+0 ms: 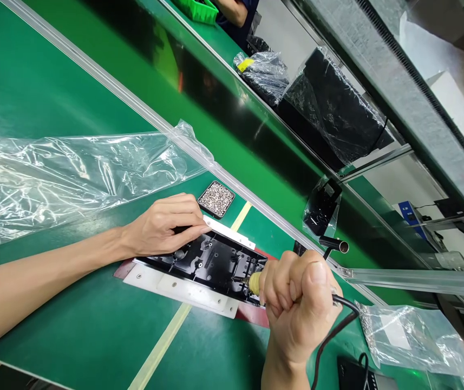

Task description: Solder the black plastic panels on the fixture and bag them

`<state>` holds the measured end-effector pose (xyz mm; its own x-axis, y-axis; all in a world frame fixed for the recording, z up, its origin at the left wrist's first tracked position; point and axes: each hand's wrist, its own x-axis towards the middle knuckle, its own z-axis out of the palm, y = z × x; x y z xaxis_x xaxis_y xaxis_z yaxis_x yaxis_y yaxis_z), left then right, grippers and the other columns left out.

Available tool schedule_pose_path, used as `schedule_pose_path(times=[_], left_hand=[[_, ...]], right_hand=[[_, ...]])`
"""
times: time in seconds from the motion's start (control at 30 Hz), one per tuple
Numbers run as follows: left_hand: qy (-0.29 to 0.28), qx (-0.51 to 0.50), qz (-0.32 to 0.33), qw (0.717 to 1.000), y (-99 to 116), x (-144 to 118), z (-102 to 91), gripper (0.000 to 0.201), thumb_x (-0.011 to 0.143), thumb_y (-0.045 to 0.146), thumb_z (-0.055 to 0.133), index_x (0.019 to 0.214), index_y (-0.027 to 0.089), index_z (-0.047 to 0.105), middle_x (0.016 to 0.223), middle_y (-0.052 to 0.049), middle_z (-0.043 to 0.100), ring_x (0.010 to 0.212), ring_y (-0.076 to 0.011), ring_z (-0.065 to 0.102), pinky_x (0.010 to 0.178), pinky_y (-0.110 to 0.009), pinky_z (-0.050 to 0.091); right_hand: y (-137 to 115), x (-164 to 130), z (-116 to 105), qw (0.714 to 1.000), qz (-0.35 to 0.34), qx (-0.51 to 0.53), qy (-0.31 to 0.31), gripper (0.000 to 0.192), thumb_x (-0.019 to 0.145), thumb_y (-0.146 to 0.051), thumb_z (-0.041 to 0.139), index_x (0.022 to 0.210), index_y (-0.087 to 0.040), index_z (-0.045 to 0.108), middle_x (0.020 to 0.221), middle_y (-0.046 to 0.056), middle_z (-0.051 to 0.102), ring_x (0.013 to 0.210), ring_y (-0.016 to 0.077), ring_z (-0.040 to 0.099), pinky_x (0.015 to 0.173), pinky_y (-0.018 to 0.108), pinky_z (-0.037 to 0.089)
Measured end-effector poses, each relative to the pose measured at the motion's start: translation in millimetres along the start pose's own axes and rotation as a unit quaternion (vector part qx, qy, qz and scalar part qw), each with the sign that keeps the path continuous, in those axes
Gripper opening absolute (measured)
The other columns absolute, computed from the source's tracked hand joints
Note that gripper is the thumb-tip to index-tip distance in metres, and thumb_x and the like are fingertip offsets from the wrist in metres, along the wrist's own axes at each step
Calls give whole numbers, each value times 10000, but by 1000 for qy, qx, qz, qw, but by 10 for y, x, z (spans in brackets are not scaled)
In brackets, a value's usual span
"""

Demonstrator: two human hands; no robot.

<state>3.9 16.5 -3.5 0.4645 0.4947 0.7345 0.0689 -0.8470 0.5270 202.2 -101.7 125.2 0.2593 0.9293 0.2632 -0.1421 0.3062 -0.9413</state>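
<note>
The left hand (162, 227) presses flat on the black part (207, 262) so it stays put, while the right hand (296, 309) squeezes a screwdriver (255, 283) tight

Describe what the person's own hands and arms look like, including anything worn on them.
Both are bare: the left hand and right hand wear no gloves, rings or watch, and no sleeve shows on either forearm. Fingernails are short and unpainted.

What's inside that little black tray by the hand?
The little black tray is full of tiny silvery screws, just beyond the left hand. The pile hides its bottom.
</note>
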Motion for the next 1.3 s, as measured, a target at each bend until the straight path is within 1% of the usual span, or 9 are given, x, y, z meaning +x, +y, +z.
schedule_pose_path(times=[0.2, 0.4, 0.63, 0.93, 1.3], left_hand=[[-4, 4, 5, 1000, -11, -12, 0, 104, 948, 84, 734, 967, 184, 710, 883, -26, 735, 828, -165, 663, 794, -352, 545], [-3, 0, -4, 1000, 0, 2, 2, 87, 955, 102, 723, 938, 188, 723, 859, -29, 734, 815, -174, 669, 778, -347, 538], [-4, 4, 4, 1000, -6, 1, 11, 97, 947, 76, 729, 961, 171, 713, 876, -27, 729, 831, -168, 658, 798, -348, 534], [-5, 6, 2, 1000, -7, -8, 4, 85, 956, 87, 727, 959, 170, 709, 875, -26, 734, 831, -172, 660, 805, -351, 533], [-8, 8, 2, 1000, -4, -12, -2, 86, 958, 88, 726, 960, 173, 709, 882, -25, 739, 840, -173, 663, 814, -354, 535]], right_hand=[[7, -15, -10, 1000, -1, 14, -8, 485, 1041, -340, 518, 613, -198, 339, 473, -89, 286, 366, 35, 235, 349, 144, 273], [11, -8, -19, 1000, -8, 6, -9, 471, 1048, -329, 501, 620, -198, 353, 472, -85, 285, 371, 40, 253, 359, 152, 275], [18, 6, -6, 1000, -17, 12, -15, 486, 1046, -340, 500, 611, -201, 334, 477, -91, 260, 372, 40, 226, 345, 145, 276], [7, 8, 0, 1000, -5, 14, -7, 495, 1046, -340, 500, 604, -192, 332, 467, -84, 252, 359, 37, 220, 335, 153, 249], [13, 15, -5, 1000, -3, 17, -7, 506, 1042, -350, 511, 602, -188, 322, 466, -87, 258, 355, 31, 222, 336, 142, 275]])
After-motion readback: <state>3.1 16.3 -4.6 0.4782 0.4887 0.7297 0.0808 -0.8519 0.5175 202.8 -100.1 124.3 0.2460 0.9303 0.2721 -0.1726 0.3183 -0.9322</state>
